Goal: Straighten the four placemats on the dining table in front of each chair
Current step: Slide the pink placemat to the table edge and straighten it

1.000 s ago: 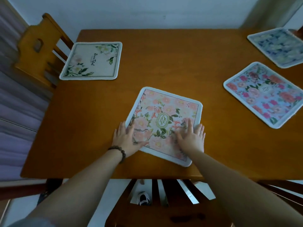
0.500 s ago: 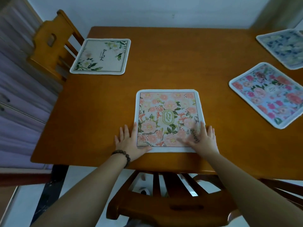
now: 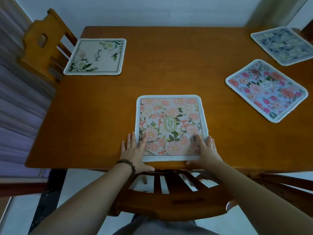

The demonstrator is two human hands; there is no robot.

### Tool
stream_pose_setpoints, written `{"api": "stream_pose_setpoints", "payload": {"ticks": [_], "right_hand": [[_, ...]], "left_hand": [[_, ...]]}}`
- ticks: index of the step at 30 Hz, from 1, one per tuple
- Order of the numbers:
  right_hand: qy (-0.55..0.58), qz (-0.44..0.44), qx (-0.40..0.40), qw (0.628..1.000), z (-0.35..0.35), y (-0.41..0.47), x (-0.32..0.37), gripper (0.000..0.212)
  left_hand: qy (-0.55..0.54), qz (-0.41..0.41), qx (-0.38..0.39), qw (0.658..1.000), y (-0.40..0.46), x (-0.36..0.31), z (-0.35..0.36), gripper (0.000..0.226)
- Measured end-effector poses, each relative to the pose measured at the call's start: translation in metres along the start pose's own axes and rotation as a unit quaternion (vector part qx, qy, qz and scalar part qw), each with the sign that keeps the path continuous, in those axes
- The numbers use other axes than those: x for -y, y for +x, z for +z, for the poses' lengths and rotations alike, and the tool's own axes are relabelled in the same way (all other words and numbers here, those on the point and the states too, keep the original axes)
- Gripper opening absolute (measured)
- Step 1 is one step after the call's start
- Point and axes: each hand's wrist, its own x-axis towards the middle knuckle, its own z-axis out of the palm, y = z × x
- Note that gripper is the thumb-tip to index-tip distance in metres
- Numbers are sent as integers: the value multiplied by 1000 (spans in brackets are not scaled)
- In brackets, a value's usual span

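Note:
A pink floral placemat [image 3: 171,122] lies square to the near edge of the wooden dining table [image 3: 169,61], just ahead of the near chair. My left hand [image 3: 135,150] rests flat on its near left corner, fingers spread. Flat on the near right corner lies my right hand [image 3: 205,150]. A white placemat with green leaves [image 3: 96,56] sits at the far left before a chair. A blue and pink floral placemat [image 3: 265,89] lies askew at the right. Beyond it, a pale blue placemat [image 3: 282,44] is also tilted.
A wooden chair [image 3: 44,46] stands at the table's far left side. The back of the near chair [image 3: 169,200] is below my arms. A wall runs behind the table, and purple curtains [image 3: 15,99] hang on the left.
The pink placemat has been turned from askew to square with the table edge and drawn closer to it. Both hands slid with it to its near corners.

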Motion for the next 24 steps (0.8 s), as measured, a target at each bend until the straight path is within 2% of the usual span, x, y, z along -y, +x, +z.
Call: {"api": "stream_pose_setpoints", "payload": {"ticks": [5,9,11,13,24], "right_hand": [[-29,3,-47,998,13,-12,-8,125],[-48,47,-60,996,8,-13,-16,142],[-74,72,-47,994,6,-13,-18,147],[-85,86,-24,992,6,-14,-18,149],[-111,77,-21,991,13,-27,-6,135]], "left_hand": [[0,-7,-12,1000,-7,1,2,142],[-8,-68,-14,998,-11,10,0,148],[-10,-102,-2,995,-12,15,0,154],[-4,-102,9,995,-13,18,2,156],[-3,-83,-18,996,-15,18,11,150]]}}
